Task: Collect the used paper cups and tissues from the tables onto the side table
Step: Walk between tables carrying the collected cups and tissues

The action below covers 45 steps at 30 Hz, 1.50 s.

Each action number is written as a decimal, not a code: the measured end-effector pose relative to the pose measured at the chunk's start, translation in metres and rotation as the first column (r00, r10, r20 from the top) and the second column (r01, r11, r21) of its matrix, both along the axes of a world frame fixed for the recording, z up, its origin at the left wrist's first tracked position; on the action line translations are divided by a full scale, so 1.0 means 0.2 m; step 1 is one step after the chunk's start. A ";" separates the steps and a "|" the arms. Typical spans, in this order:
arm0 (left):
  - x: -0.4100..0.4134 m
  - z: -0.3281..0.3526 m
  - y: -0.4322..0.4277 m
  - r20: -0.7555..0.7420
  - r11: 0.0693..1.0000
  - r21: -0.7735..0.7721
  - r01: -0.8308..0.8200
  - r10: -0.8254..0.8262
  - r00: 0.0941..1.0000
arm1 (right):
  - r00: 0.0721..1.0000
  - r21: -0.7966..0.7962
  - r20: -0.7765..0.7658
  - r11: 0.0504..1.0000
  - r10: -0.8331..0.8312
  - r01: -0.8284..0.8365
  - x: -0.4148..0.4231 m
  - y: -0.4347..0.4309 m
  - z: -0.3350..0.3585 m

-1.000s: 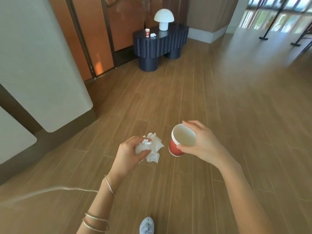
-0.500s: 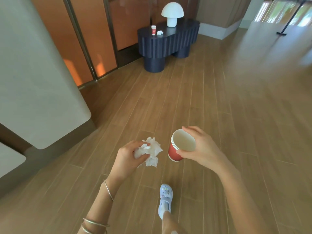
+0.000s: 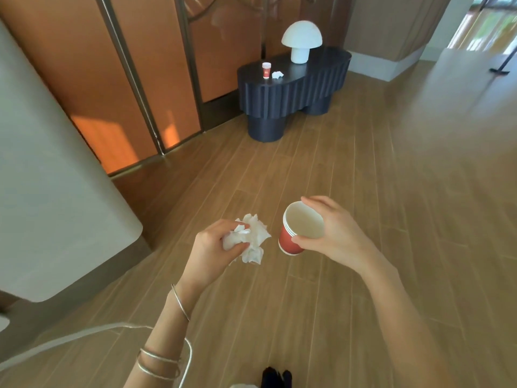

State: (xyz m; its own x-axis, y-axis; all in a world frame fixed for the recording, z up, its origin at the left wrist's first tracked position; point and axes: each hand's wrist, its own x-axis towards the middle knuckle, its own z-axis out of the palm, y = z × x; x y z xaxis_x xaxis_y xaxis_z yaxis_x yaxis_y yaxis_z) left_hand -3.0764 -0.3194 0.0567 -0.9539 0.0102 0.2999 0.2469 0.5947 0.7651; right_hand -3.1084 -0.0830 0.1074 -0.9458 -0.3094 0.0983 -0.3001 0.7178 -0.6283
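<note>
- Your left hand (image 3: 212, 247) curls round a crumpled white tissue (image 3: 253, 238), thumb and fingers pinching it. Loose folds stick out on the cup side.
- Your right hand (image 3: 333, 233) grips a red paper cup (image 3: 300, 226) from its right side, with the thumb on the near wall and the fingers over the far rim.
- The cup tilts with its mouth toward you, and the inside is cream. The rim shows stacked edges, so cups look nested; how many, you cannot tell.
- Tissue and cup sit near each other but apart, both held in the air over the wood floor (image 3: 391, 177).
- Silver bangles (image 3: 180, 302) ring your left wrist and forearm.
- Well ahead stands the dark ribbed side table (image 3: 293, 88), beside orange wall panels (image 3: 151, 74).
- On its top, a small red cup (image 3: 266, 70) stands upright with a white tissue wad (image 3: 277, 75) just beside it. A white mushroom lamp (image 3: 301, 40) sits further right.
</note>
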 end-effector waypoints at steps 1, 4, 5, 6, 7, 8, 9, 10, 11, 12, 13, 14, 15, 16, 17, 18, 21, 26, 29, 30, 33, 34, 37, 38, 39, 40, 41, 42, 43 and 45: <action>-0.08 -0.01 0.00 0.008 1.000 0.007 -0.002 0.002 1.000 | 1.000 0.002 0.006 1.000 0.004 -0.004 -0.08 0.00 -0.01; -0.32 -0.07 -0.02 0.026 1.000 0.015 -0.011 0.010 1.000 | 1.000 0.026 0.026 1.000 0.006 -0.006 -0.32 -0.01 -0.06; -0.41 -0.09 -0.03 0.033 1.000 0.017 -0.010 0.010 0.999 | 1.000 0.031 0.027 1.000 0.003 -0.004 -0.41 -0.02 -0.08; -0.49 -0.11 -0.04 0.042 1.000 0.019 -0.007 0.007 0.999 | 1.000 0.032 0.026 0.999 0.000 -0.001 -0.50 -0.03 -0.09; -0.59 -0.12 -0.05 0.049 1.000 0.019 -0.002 0.001 0.999 | 1.000 0.027 0.027 1.000 -0.003 0.002 -0.59 -0.04 -0.10; -0.68 -0.13 -0.06 0.048 1.000 0.017 0.005 -0.006 0.999 | 1.000 0.023 0.029 1.000 -0.006 0.005 -0.69 -0.05 -0.11; -0.79 -0.14 -0.08 0.046 1.000 0.019 0.009 -0.010 0.999 | 1.000 0.022 0.028 1.000 -0.010 0.010 -0.79 -0.07 -0.11; -0.90 -0.13 -0.10 0.041 1.000 0.025 0.012 -0.013 0.999 | 1.000 0.023 0.023 1.000 -0.015 0.015 -0.90 -0.09 -0.11; -1.02 -0.12 -0.12 0.032 0.999 0.033 0.012 -0.013 0.999 | 1.000 0.021 0.010 1.000 -0.019 0.019 -1.01 -0.12 -0.10; -1.14 -0.10 -0.14 0.023 0.999 0.040 0.013 -0.014 1.000 | 1.000 0.019 -0.001 1.000 -0.023 0.023 -1.13 -0.14 -0.08; -1.26 -0.08 -0.16 0.017 0.999 0.040 0.014 -0.015 1.000 | 1.000 0.016 -0.008 0.999 -0.029 0.029 -1.24 -0.16 -0.05; -1.39 -0.06 -0.19 0.010 0.999 0.034 0.014 -0.015 1.000 | 0.999 0.014 -0.012 0.999 -0.036 0.036 -1.35 -0.18 -0.03; -1.50 -0.04 -0.21 0.000 0.999 0.030 0.015 -0.015 1.000 | 0.999 0.011 -0.017 0.999 -0.040 0.040 -1.46 -0.21 -0.01; -1.62 -0.02 -0.23 -0.010 0.999 0.031 0.020 -0.020 1.000 | 0.999 0.007 -0.024 0.999 -0.044 0.044 -1.57 -0.22 0.01; -1.72 0.00 -0.25 -0.017 0.999 0.034 0.030 -0.029 0.999 | 0.998 0.005 -0.036 0.999 -0.050 0.050 -1.67 -0.25 0.02; -1.82 0.01 -0.27 -0.023 0.999 0.034 0.040 -0.039 0.999 | 0.997 0.005 -0.047 0.998 -0.057 0.057 -1.77 -0.26 0.03; -2.09 0.01 -0.31 -0.013 0.998 0.039 0.050 -0.049 0.999 | 0.997 0.004 -0.035 0.997 -0.073 0.074 -2.02 -0.30 0.02; -2.47 -0.10 -0.33 0.036 0.997 0.040 0.063 -0.065 0.997 | 0.996 0.001 0.020 0.997 -0.082 0.082 -2.41 -0.32 -0.08; -2.71 -0.17 -0.31 0.058 0.998 0.040 0.049 -0.052 0.997 | 0.997 0.001 0.034 0.998 -0.069 0.069 -2.67 -0.32 -0.15; -2.80 -0.19 -0.31 0.065 0.998 0.042 0.047 -0.049 0.997 | 0.997 0.004 0.034 0.998 -0.063 0.063 -2.77 -0.31 -0.16; -3.10 -0.21 -0.28 0.064 0.999 0.021 0.048 -0.049 0.997 | 0.998 0.008 0.034 0.999 -0.050 0.050 -3.09 -0.28 -0.19; -3.21 -0.20 -0.27 0.062 0.999 0.016 0.045 -0.046 0.997 | 0.998 0.008 0.031 0.999 -0.048 0.047 -3.20 -0.27 -0.19; -3.56 -0.14 -0.24 0.047 1.000 0.020 0.021 -0.022 0.999 | 0.999 0.007 0.006 0.999 -0.031 0.031 -3.56 -0.25 -0.13; -3.68 -0.11 -0.23 0.042 1.000 0.027 0.009 -0.010 0.999 | 1.000 0.002 -0.002 1.000 -0.027 0.027 -3.68 -0.24 -0.11; -3.80 -0.09 -0.22 0.032 1.000 0.030 -0.004 0.003 0.999 | 1.000 0.000 -0.009 1.000 -0.020 0.020 -3.79 -0.24 -0.08; -3.91 -0.07 -0.20 0.019 0.999 0.030 -0.017 0.017 1.000 | 1.000 0.007 -0.020 1.000 -0.008 0.008 -3.91 -0.23 -0.06; -4.01 -0.06 -0.19 0.007 0.999 0.029 -0.027 0.027 1.000 | 0.999 0.017 -0.034 1.000 0.006 -0.005 -4.02 -0.22 -0.04; -4.10 -0.05 -0.17 0.001 0.999 0.027 -0.033 0.033 0.999 | 0.999 0.027 -0.049 0.999 0.019 -0.018 -4.12 -0.22 -0.03; -4.19 -0.05 -0.16 0.003 0.999 0.023 -0.037 0.037 0.999 | 0.998 0.035 -0.060 0.999 0.030 -0.028 -4.21 -0.21 -0.02; -4.33 -0.07 -0.15 0.023 0.999 0.020 -0.041 0.040 0.999 | 0.998 0.053 -0.055 0.998 0.038 -0.035 -4.38 -0.21 -0.03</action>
